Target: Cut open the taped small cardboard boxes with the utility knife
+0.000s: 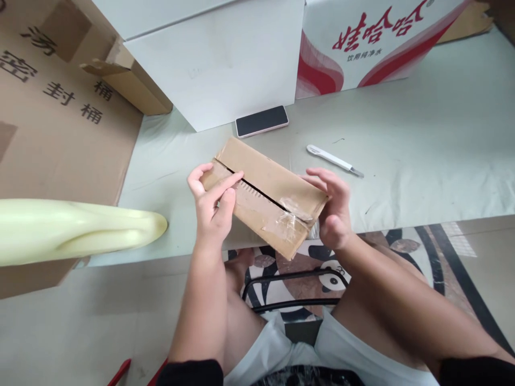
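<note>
A: Count and grip?
B: One small carton (273, 185), over the near edge of the surface (418, 145). Left hand (213, 206) clamped on its left end; right hand (337, 209) curled at its right corner, grip unclear.
A: Beyond?
B: One white-handled knife (332, 159), one phone (261, 121).

Box (270, 185): brown cardboard, slim, at view centre. Long axis runs from ten to four o'clock. Seam (261, 192) shows a dark lengthwise gap; clear tape (296, 210) lies crumpled toward four o'clock.

Box (277, 174) — taped, fingers (225, 185) touching; knife (330, 157) beyond
</note>
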Action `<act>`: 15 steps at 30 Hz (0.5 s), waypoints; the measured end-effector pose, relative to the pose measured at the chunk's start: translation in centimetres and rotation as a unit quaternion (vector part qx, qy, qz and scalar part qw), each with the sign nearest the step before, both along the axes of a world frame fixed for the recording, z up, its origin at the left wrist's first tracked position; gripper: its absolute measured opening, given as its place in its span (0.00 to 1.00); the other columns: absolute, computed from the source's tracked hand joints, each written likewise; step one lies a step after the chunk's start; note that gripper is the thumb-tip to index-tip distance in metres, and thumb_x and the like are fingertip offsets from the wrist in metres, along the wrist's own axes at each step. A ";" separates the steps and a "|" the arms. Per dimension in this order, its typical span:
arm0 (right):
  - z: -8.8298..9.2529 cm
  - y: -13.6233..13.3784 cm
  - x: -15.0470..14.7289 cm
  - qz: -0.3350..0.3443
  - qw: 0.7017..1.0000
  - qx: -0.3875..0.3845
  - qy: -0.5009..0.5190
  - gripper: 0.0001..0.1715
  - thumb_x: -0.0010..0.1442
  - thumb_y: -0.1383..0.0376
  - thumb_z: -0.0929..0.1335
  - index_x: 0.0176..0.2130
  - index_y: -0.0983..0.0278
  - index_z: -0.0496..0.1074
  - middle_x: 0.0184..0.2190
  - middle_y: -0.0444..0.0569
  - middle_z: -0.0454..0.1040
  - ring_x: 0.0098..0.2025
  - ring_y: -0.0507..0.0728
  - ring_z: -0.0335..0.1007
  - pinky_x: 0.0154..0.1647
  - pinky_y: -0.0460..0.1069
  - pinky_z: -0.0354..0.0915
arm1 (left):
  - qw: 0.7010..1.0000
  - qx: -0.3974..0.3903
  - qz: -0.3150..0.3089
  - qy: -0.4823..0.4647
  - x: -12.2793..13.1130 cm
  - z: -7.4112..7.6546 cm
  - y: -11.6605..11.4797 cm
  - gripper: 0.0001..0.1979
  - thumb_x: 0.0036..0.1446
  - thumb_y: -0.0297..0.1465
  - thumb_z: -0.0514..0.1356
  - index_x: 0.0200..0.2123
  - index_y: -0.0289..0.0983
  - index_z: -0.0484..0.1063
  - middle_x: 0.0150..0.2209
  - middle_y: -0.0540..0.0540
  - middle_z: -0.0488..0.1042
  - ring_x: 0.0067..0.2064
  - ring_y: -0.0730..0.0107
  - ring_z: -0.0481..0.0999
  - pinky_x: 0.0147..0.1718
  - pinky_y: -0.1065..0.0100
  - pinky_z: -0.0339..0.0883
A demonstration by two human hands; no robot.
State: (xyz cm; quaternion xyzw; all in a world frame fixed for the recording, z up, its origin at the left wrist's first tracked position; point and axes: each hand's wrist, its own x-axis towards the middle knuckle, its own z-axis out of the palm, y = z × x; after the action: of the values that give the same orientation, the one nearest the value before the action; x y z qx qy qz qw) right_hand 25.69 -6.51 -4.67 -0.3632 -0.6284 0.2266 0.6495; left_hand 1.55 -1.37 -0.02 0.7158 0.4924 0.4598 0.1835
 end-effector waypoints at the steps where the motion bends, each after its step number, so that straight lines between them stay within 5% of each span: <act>1: -0.3 0.1 0.2 -0.002 0.999 -0.041 0.030 0.33 0.67 0.41 0.59 0.64 0.50 0.62 0.61 0.52 0.68 0.60 0.66 0.72 0.60 0.64 0.70 | 1.000 -0.005 0.003 0.000 -0.1 0.0 0.0 0.17 0.66 0.44 0.58 0.46 0.46 0.85 0.61 0.43 0.60 0.69 0.50 0.60 0.73 0.48 0.55; 9: -0.8 1.5 1.3 -0.033 0.931 -0.357 0.068 0.32 0.69 0.40 0.54 0.52 0.57 0.70 0.53 0.53 0.75 0.55 0.63 0.74 0.52 0.59 0.69 | 0.994 -0.082 0.026 -0.062 -2.4 -0.3 1.0 0.14 0.57 0.37 0.61 0.42 0.43 0.85 0.72 0.47 0.51 0.74 0.45 0.56 0.68 0.56 0.64; 15: 1.0 1.3 1.3 0.035 0.884 -0.460 -0.079 0.37 0.70 0.42 0.50 0.46 0.60 0.75 0.31 0.50 0.79 0.38 0.62 0.74 0.43 0.57 0.65 | 0.990 -0.080 0.046 -0.109 -3.9 -1.0 1.9 0.17 0.56 0.39 0.62 0.43 0.37 0.84 0.71 0.42 0.51 0.75 0.47 0.55 0.63 0.61 0.69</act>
State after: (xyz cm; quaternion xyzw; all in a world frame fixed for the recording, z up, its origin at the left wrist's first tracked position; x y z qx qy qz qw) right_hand 26.96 -5.26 -3.63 -0.6154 -0.5153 0.4832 0.3495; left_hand -2.36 0.52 -0.97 0.6210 0.5374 0.5020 0.2711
